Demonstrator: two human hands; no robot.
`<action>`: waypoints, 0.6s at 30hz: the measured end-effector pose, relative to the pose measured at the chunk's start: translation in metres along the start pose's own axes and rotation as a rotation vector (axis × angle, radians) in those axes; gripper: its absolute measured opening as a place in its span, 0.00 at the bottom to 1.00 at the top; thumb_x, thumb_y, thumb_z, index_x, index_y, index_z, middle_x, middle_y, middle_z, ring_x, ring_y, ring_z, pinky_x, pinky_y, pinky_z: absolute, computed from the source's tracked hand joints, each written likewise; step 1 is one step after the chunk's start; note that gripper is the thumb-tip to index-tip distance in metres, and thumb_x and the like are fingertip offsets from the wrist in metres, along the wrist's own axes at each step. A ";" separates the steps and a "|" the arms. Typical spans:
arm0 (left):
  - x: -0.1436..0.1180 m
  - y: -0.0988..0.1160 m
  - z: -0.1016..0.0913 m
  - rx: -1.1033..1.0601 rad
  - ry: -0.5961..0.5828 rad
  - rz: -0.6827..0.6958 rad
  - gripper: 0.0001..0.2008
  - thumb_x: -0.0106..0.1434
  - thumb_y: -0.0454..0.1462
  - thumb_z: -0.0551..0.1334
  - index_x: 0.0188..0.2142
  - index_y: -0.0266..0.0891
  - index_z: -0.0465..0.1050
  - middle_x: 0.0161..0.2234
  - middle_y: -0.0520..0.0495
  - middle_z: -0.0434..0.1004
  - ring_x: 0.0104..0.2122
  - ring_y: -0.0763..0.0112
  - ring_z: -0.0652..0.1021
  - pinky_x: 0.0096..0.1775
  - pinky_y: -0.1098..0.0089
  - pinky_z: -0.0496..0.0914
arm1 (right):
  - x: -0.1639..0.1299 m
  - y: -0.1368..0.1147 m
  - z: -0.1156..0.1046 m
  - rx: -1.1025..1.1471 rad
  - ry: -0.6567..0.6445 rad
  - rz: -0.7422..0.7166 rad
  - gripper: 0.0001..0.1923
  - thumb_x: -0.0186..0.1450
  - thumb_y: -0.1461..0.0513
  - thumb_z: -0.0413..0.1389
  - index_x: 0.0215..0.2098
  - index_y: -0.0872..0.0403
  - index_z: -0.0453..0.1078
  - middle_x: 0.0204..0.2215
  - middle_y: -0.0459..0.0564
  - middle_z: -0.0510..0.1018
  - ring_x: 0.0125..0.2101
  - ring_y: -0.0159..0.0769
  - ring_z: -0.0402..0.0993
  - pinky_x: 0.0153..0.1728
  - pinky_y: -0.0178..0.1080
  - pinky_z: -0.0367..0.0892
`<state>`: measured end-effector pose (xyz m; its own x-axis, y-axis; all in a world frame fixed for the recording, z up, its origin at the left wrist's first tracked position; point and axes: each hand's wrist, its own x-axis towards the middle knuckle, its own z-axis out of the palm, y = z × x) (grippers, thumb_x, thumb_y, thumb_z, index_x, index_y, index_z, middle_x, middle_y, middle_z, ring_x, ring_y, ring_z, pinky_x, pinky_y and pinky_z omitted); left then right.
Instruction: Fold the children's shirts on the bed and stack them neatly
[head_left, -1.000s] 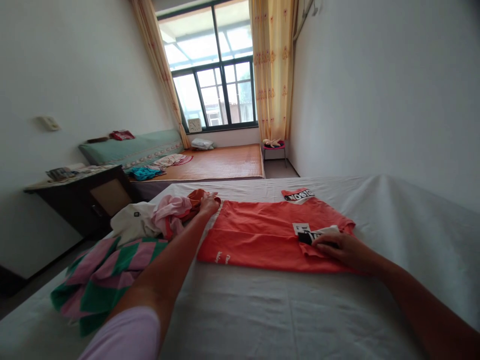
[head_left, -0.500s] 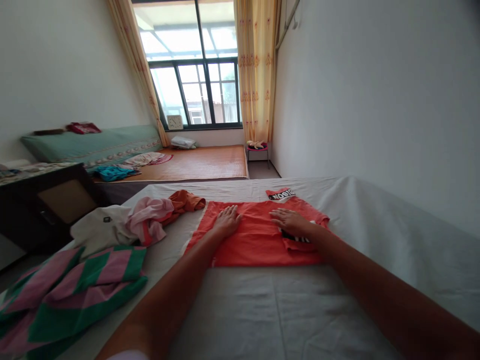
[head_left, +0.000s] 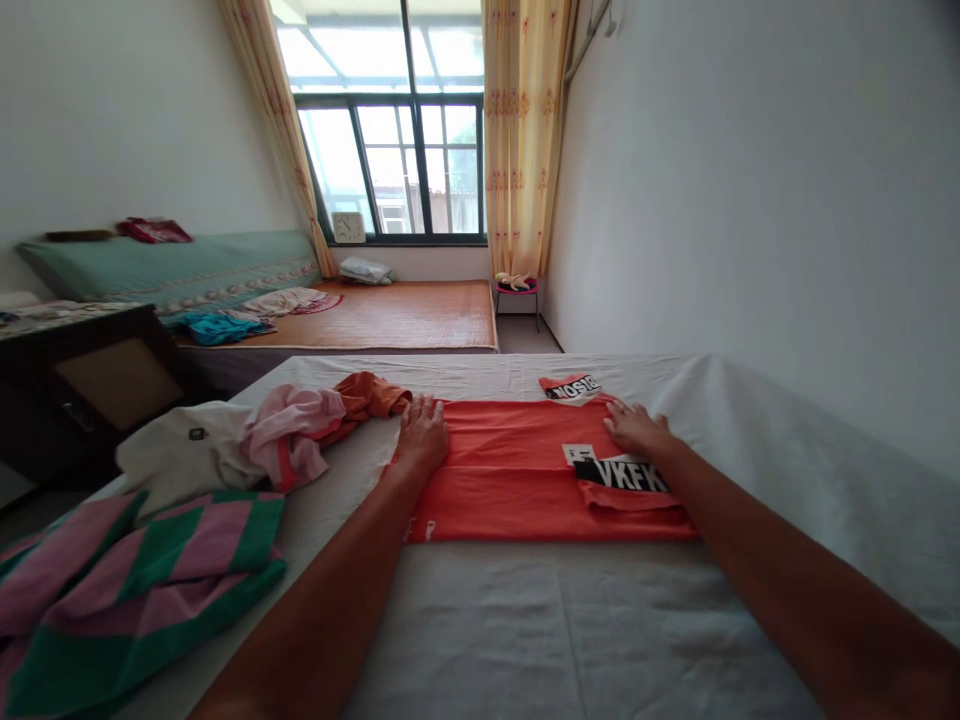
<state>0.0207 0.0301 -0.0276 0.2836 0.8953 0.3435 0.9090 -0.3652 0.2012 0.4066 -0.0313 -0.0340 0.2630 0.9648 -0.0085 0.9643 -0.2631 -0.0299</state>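
An orange T-shirt (head_left: 517,480) with black and white lettering lies spread flat on the white sheet of the bed (head_left: 570,630) in front of me. My left hand (head_left: 421,432) rests palm down on the shirt's far left corner, fingers apart. At the shirt's far right edge my right hand (head_left: 634,428) lies flat too, just above the folded sleeve with the lettering. Neither hand holds anything.
A heap of clothes lies left of the shirt: a pink garment (head_left: 296,437), a rust-coloured one (head_left: 367,393), a white one (head_left: 184,452) and a pink-and-green striped cloth (head_left: 142,580). A dark desk (head_left: 82,375) stands at the left. A second bed (head_left: 405,315) lies under the window.
Both hands have slid apart from the middle of the shirt to its far left and far right edges. The lettering on the folded sleeve now shows.
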 end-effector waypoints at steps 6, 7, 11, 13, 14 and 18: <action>-0.011 0.027 0.000 -0.244 -0.066 0.412 0.23 0.66 0.35 0.48 0.60 0.38 0.62 0.60 0.44 0.63 0.62 0.64 0.58 0.63 0.61 0.51 | -0.011 -0.101 -0.011 0.149 -0.119 -0.768 0.30 0.69 0.47 0.33 0.66 0.44 0.48 0.66 0.41 0.49 0.65 0.39 0.42 0.64 0.46 0.39; -0.012 0.029 0.001 -0.248 -0.070 0.408 0.24 0.66 0.37 0.49 0.61 0.37 0.60 0.61 0.43 0.61 0.63 0.63 0.57 0.63 0.60 0.51 | -0.008 -0.112 -0.010 0.166 -0.146 -0.768 0.31 0.68 0.45 0.33 0.67 0.43 0.45 0.67 0.41 0.47 0.65 0.39 0.41 0.63 0.47 0.38; -0.012 0.024 0.005 -0.238 -0.174 0.348 0.25 0.66 0.44 0.51 0.62 0.44 0.58 0.64 0.47 0.54 0.64 0.60 0.53 0.63 0.57 0.47 | 0.019 -0.123 0.000 0.142 -0.143 -0.601 0.34 0.67 0.42 0.32 0.68 0.43 0.41 0.68 0.43 0.42 0.66 0.43 0.36 0.63 0.53 0.36; -0.010 0.021 0.008 -0.235 -0.248 0.293 0.25 0.66 0.49 0.50 0.61 0.52 0.59 0.65 0.50 0.54 0.64 0.55 0.52 0.62 0.51 0.44 | 0.034 -0.122 0.005 0.126 -0.110 -0.553 0.33 0.68 0.44 0.32 0.68 0.44 0.42 0.68 0.44 0.42 0.66 0.42 0.36 0.63 0.50 0.35; -0.010 0.019 0.010 -0.231 -0.270 0.257 0.25 0.66 0.50 0.49 0.61 0.54 0.59 0.65 0.50 0.53 0.64 0.52 0.51 0.61 0.47 0.42 | 0.040 -0.123 0.007 0.121 -0.093 -0.532 0.33 0.68 0.44 0.32 0.68 0.45 0.42 0.68 0.44 0.43 0.66 0.41 0.36 0.63 0.49 0.35; -0.006 0.018 0.015 -0.201 -0.279 0.146 0.28 0.64 0.55 0.48 0.61 0.55 0.58 0.65 0.46 0.51 0.64 0.42 0.47 0.58 0.39 0.37 | 0.053 -0.128 0.005 0.138 -0.075 -0.491 0.34 0.68 0.44 0.35 0.67 0.50 0.45 0.67 0.47 0.45 0.66 0.43 0.38 0.63 0.47 0.36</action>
<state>0.0396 0.0218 -0.0404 0.5033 0.8551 0.1245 0.7826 -0.5122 0.3539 0.2968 0.0533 -0.0356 -0.2275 0.9733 -0.0321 0.9591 0.2182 -0.1801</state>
